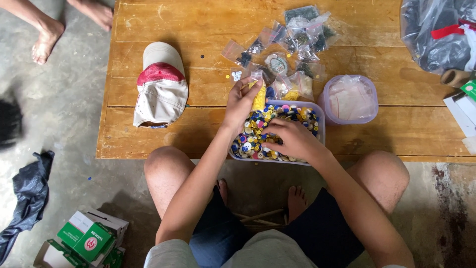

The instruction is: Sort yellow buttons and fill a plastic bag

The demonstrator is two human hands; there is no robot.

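The buttons (258, 136), small, hard, light and slippery in the tub (320, 119) on the bench (148, 30), are best pinched by their rims; beneath the right hand (292, 139), whose grip is curled among them, while beside it the left hand (241, 101) is seen pinching a soft yellow-filled bag (259, 97).

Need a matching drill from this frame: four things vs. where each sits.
Things:
1. cap
2. button tub
3. round tub
4. green boxes

Places:
A. on the floor, lower left
B. under both hands
C. left part of the table
D. right of the button tub

Pairs: 1-C, 2-B, 3-D, 4-A
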